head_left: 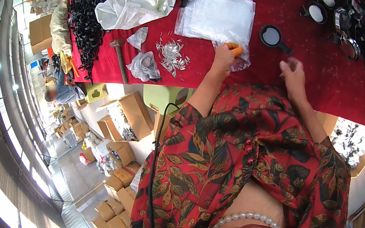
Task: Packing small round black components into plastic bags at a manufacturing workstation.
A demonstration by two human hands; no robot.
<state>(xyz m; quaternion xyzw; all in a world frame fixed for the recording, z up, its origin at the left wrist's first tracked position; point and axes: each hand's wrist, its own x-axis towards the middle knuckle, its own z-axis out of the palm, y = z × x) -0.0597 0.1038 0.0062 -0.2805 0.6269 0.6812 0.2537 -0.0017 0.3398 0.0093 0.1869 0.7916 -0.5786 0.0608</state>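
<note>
My left hand (223, 60), with an orange cover on a fingertip, pinches a clear plastic bag (242, 62) at the near edge of a stack of flat clear bags (215, 17). To the right, my right hand (294, 79) hovers over the red cloth, slightly blurred, its fingers loosely bent and apart with nothing seen in them. Just beyond it lies a round black-rimmed piece (270, 36) with a pale disc and a short handle, not touched by the hand.
Small silver pieces (172, 56), crumpled clear bags (144, 65) and a hammer (120, 60) lie left on the red cloth (336, 84). Farther out are heaped black parts (86, 16) and a white sack (138, 0). Round black-and-chrome pieces (350, 46) crowd the far right. Cartons (135, 116) stand below.
</note>
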